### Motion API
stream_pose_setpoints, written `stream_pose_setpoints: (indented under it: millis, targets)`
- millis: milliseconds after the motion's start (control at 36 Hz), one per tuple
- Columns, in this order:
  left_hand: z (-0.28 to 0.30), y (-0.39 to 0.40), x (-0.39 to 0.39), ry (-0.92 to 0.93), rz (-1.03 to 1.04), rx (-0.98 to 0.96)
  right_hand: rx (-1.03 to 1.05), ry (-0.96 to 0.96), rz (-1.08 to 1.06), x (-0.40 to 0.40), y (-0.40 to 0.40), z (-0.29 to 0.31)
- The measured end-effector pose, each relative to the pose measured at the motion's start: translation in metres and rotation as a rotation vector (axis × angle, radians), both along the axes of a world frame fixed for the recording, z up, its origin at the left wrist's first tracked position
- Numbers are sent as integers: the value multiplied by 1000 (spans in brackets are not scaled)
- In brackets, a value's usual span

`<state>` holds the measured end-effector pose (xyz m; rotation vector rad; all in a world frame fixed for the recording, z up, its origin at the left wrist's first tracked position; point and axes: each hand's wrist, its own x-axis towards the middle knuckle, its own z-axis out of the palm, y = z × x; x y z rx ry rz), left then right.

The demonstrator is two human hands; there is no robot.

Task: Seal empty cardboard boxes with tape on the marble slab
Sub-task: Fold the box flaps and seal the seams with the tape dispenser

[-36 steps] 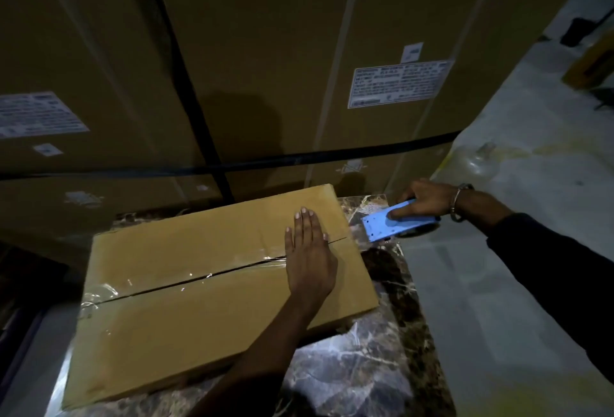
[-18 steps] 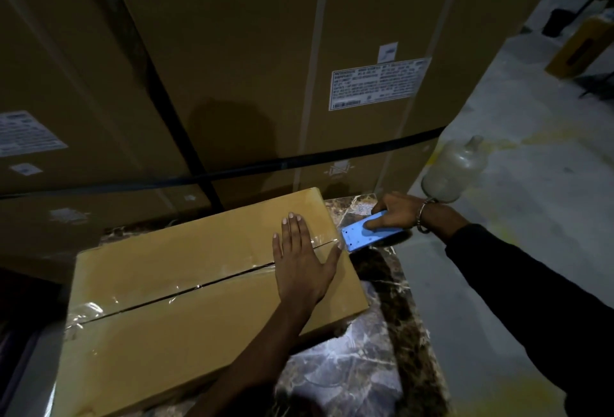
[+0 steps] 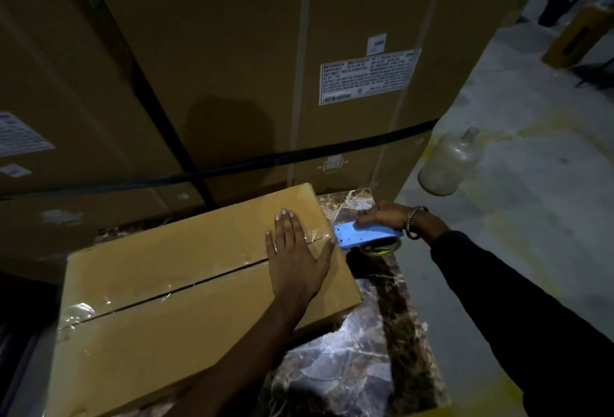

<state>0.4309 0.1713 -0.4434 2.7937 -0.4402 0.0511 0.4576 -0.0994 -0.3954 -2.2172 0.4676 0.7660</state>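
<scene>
Box (image 3: pixel 186 297) lies flat on the slab (image 3: pixel 362 366), far edge just beside the big stacked cartons (image 3: pixel 232 51). Clear tape (image 3: pixel 133 293) covers the centre seam from the left end, where it wrinkles over the edge, rightward toward the hand.

Left hand (image 3: pixel 295 257) is flat on the lid at the right end of the seam, fingers straight and close together, thumb splayed toward the box's right edge. Judgement: it pins both flaps level and anchors the tape so the strip doesn't lift while the far end gets pulled and cut.

Dispenser (image 3: pixel 365 235), blue, sits just off the right edge of the box, above the slab. Right hand (image 3: pixel 387 215) grips it from above, fingers curled around the body; the roll shows beneath. Held low and close to the edge, likely so the tape wraps down the side before tearing. Can't tell if the strip is already cut.

Bottle (image 3: pixel 447 164) stands on the floor (image 3: pixel 531 217) to the right, well apart, irrelevant.

Risk: box skids if left-hand pressure drops.
</scene>
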Motion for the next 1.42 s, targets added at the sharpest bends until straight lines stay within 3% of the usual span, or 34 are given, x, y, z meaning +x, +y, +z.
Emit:
stream_pose_setpoints:
  millis: [111,278,389,528,722,833,944,1056,1167,1250,1333,1417]
  targets:
    - [0,-1,-1,-1,6,-4,-27,47,7,-2,2,-9]
    - [0,1,0,-1,-1,-1,-141,-43,-68,-25,12,-10]
    - [0,0,1,-1,-2,-1,-347,-112,-136,-52,12,-54]
    - [0,-2,-2,-8,-48,56,-373,-211,-290,-102,52,-101]
    - [4,-13,-18,-60,-320,101,-462,-140,-314,-146,119,-116]
    - [4,-27,-31,20,-344,122,-423,-69,-275,-157,109,-191]
    - [5,-28,-31,47,-341,156,-446,-27,-202,-147,129,-115]
    - [7,-21,-28,68,-379,118,-642,-218,-249,-124,121,-68]
    - [10,-16,-28,73,-397,82,-447,-633,-405,-91,118,-37]
    - [12,-9,-28,97,-321,-12,-197,-767,-404,-67,131,-19]
    - [15,9,-29,131,-284,-34,110,-655,-324,-58,147,-21]
    - [15,36,-36,131,-263,36,109,-429,-216,-59,153,-29]
